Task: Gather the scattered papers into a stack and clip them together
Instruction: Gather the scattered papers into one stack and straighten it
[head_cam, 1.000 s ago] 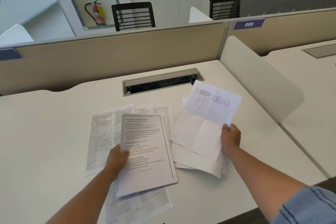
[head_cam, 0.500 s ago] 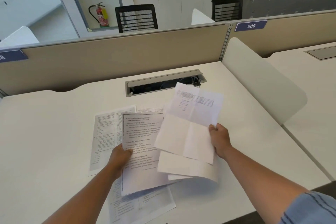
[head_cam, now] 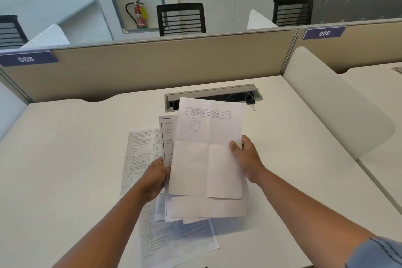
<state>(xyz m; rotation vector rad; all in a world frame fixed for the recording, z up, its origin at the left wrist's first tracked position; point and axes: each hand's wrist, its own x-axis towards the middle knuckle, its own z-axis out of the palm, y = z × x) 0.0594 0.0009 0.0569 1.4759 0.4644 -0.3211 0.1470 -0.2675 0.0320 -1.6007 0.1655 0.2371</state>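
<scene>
Centrally, above the smooth white desk, both hands held a loose bundle of papers. The left hand gripped the bundle's left edge, fingers curled beneath and thumb on top. The right hand pinched the right edge, its thumb lying across the face of the top sheet and its fingers hidden behind. That sheet was thin, white and rectangular, marked by one lengthwise and one crosswise fold crease, with a small printed table and a few short lines near its far end. Its long axis ran away from the person, the far end tilted slightly rightward. Behind it, a bordered printed sheet showed along the left side, and further white sheets projected unevenly at the near end, so the edges were not aligned.

Two more printed pages lay flat on the desk: one to the left, partly under the left hand, and one nearer the person, partly under the bundle, both lengthwise like the bundle.

A black binder clip with wire handles sat at the right end of the grey cable slot in the desk, well apart from the papers. A beige fabric partition closed the far edge, and a rounded white divider stood on the right.
</scene>
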